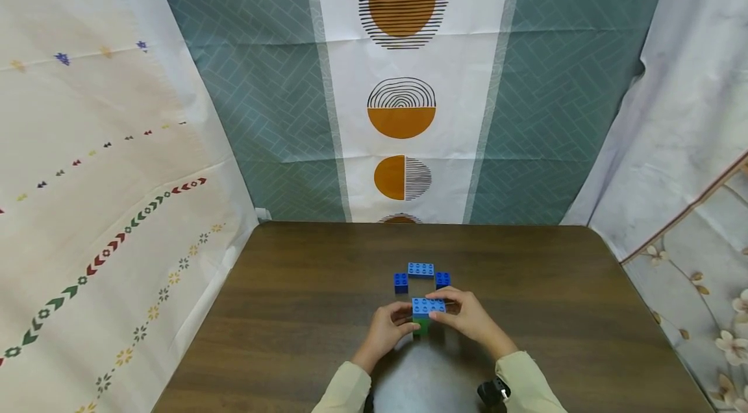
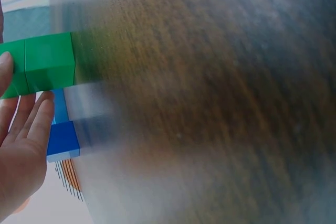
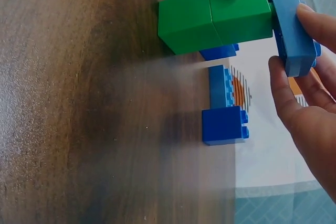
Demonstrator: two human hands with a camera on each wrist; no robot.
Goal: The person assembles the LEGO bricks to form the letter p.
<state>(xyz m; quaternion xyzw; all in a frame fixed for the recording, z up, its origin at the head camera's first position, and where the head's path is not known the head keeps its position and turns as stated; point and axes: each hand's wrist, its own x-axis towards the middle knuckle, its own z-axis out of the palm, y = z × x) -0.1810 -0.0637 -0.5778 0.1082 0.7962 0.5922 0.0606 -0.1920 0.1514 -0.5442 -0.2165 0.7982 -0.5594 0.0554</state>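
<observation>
Two stacked green blocks stand upright on the table, with my left hand gripping the upper one between thumb and fingers. At the top of the stack, my right hand pinches a light blue block with studs. The light blue block sits slightly tilted, and a narrow gap with green studs shows beneath it in the right wrist view. From the left wrist view, the green blocks' side is seen, while the light blue block on top is out of frame.
Beyond the hands, another light blue block lies on the brown table, between a dark blue block on the left and a second dark blue block on the right. Patterned cloths hang behind the table and at both sides.
</observation>
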